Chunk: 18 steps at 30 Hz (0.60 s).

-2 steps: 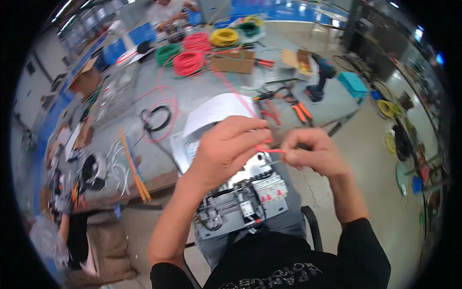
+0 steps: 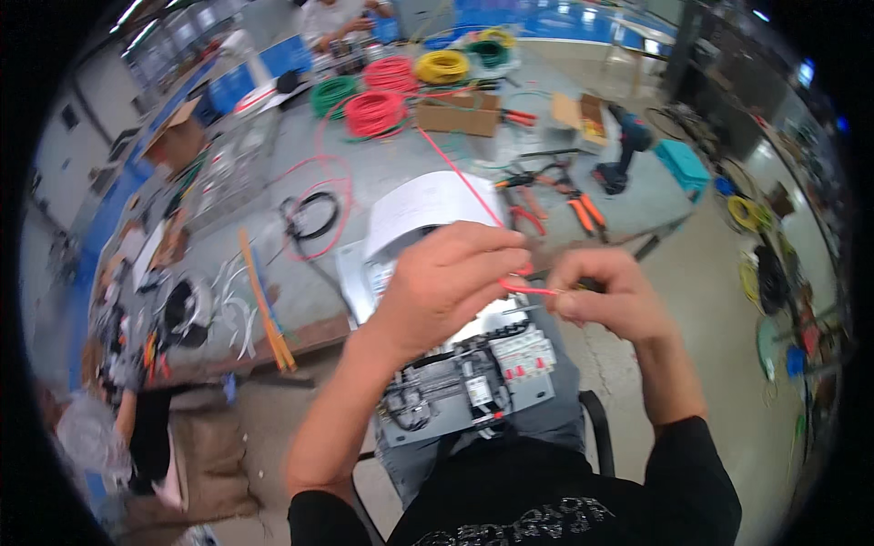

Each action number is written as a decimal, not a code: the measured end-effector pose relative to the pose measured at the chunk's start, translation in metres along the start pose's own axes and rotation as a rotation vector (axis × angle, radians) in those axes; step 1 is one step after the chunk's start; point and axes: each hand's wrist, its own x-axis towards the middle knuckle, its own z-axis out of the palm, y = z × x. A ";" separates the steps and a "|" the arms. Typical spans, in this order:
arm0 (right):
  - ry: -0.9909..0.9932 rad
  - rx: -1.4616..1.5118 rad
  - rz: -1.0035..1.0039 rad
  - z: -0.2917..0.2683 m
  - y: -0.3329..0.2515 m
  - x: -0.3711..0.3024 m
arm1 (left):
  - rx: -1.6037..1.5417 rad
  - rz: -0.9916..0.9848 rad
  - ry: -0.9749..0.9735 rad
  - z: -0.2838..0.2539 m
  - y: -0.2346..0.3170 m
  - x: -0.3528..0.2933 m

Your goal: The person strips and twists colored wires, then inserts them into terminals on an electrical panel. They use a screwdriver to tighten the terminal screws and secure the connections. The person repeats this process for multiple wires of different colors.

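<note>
A red wire (image 2: 531,288) runs between my two hands above my lap. My left hand (image 2: 452,278) has its fingers closed around it, back of the hand up. At the wire's end, my right hand (image 2: 605,296) pinches it between thumb and finger. A thin metal shaft (image 2: 521,310) shows beside the right fingers, and a dark and yellow handle end sits in that palm, perhaps a screwdriver. Below the hands, a metal mounting plate (image 2: 537,393) with breakers (image 2: 526,357) and a black contactor-like device (image 2: 480,389) rests on my lap. My left hand hides part of it.
Ahead, the grey workbench (image 2: 291,187) carries red wire coils (image 2: 375,114), a cardboard box (image 2: 458,116), orange-handled pliers (image 2: 587,211), a cordless drill (image 2: 625,150) and a teal case (image 2: 682,166). White paper (image 2: 432,202) curves up behind the plate. Other people work at far left and top.
The whole view has shifted slightly, so the bench and plate sit farther right. Both hands keep their hold on the red wire, with little movement relative to the plate.
</note>
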 end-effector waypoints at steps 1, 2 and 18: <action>0.014 -0.050 -0.015 0.005 -0.004 -0.005 | -0.012 0.003 -0.012 0.000 0.004 -0.002; 0.000 -0.069 -0.050 0.008 -0.007 -0.007 | -0.016 0.006 -0.002 -0.003 0.010 -0.003; 0.006 -0.437 -0.483 0.026 -0.025 0.012 | -0.135 -0.238 0.167 -0.008 0.041 -0.017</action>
